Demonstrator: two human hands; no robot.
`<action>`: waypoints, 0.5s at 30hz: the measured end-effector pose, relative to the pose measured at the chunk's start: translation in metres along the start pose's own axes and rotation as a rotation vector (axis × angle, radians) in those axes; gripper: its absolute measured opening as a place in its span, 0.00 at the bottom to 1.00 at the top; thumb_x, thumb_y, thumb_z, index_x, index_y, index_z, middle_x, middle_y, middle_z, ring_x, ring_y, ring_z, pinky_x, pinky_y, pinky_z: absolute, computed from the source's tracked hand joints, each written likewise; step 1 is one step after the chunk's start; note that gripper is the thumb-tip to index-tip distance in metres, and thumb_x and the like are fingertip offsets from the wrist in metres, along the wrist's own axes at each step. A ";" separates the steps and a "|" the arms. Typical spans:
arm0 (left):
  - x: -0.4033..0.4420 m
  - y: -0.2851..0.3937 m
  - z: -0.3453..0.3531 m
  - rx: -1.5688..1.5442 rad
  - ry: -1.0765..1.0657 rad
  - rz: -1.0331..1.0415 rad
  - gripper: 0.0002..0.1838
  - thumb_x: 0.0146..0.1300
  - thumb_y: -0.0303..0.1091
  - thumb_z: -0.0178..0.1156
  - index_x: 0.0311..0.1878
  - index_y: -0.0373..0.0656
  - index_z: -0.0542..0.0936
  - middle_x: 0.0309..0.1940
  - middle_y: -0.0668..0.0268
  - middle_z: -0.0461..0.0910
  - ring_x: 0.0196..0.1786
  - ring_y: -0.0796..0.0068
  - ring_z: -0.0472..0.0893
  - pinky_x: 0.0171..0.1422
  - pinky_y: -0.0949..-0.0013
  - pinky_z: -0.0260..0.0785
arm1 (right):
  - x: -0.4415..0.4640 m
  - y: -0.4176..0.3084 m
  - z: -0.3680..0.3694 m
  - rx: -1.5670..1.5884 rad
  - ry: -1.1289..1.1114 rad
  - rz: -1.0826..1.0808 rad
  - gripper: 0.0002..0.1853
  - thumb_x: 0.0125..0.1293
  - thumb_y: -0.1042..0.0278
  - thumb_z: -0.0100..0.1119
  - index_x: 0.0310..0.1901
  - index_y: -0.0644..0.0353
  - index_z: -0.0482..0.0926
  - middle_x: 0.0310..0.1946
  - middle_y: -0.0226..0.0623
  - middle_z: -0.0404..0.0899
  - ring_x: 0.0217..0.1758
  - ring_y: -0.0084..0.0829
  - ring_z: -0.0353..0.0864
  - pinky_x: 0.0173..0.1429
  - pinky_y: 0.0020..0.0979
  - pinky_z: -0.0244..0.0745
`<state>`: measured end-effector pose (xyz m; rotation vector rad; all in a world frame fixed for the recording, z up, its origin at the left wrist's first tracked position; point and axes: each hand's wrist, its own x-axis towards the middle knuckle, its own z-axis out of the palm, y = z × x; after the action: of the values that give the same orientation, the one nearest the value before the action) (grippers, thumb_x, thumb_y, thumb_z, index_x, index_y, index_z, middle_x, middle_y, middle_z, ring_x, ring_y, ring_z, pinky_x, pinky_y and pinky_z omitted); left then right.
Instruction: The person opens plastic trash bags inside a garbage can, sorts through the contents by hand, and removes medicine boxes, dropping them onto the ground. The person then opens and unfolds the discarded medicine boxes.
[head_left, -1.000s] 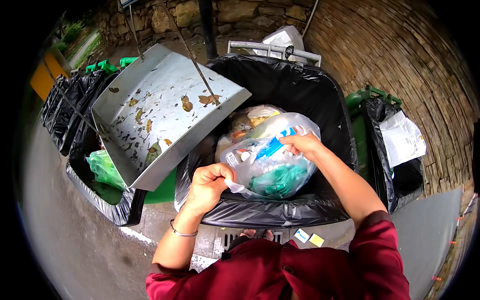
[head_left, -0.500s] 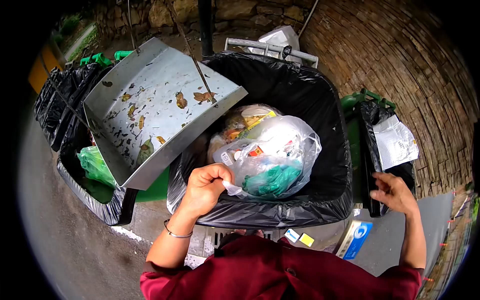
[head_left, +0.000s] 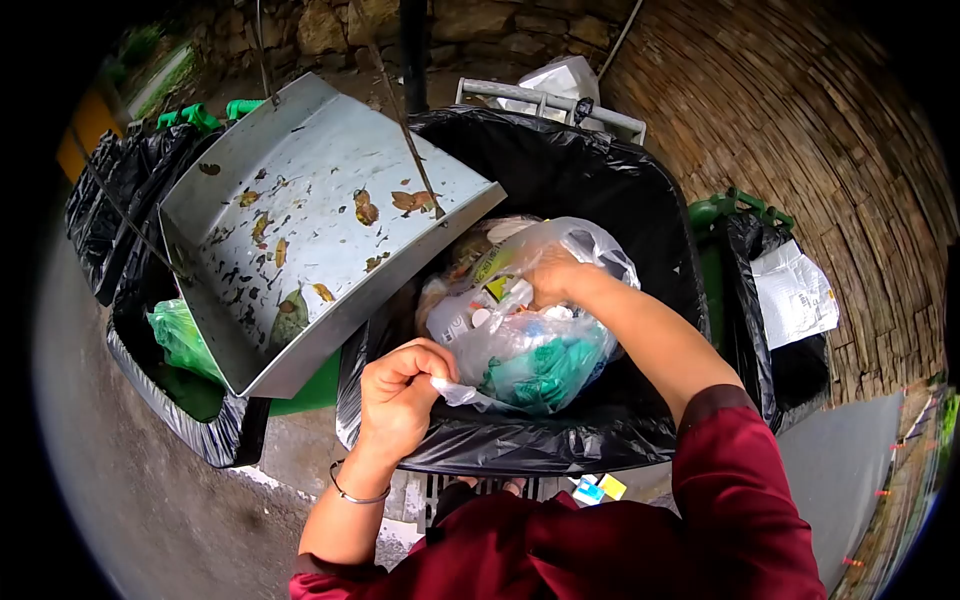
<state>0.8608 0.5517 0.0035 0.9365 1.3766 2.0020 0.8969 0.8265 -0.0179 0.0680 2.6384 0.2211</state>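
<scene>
A clear plastic bag point(head_left: 460, 340) of mixed rubbish sits in the large bin lined with a black bin liner point(head_left: 560, 440). A bunched green plastic piece point(head_left: 545, 375) shows through its near side. My left hand point(head_left: 403, 392) is closed in a pinch on a corner of the clear bag, at the bin's front left edge. With the forearm across the bin, my right hand point(head_left: 558, 275) reaches into the opening of the clear bag among the rubbish; its fingers are hidden there.
A metal dustpan point(head_left: 320, 180) with dead leaves rests across the bins at left. A lined bin with a green bag point(head_left: 185, 340) stands beneath it. At right, another bin holds white packaging point(head_left: 793, 290). Small boxes point(head_left: 600, 488) lie on the ground in front.
My right hand has moved left from beside the right bin into the clear bag. My left hand still pinches the bag's corner. The blue and white box on the ground is now hidden.
</scene>
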 end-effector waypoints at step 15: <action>0.001 0.005 0.001 0.041 -0.051 -0.034 0.10 0.47 0.10 0.46 0.22 0.35 0.73 0.27 0.62 0.76 0.31 0.77 0.73 0.38 0.76 0.65 | 0.015 0.044 0.037 0.291 0.145 0.125 0.18 0.54 0.57 0.61 0.44 0.57 0.81 0.47 0.41 0.79 0.53 0.40 0.75 0.56 0.37 0.70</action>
<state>0.8608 0.5512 0.0084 0.9698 1.4005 1.9186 0.9016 0.8762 -0.0497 0.3250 2.7942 -0.1231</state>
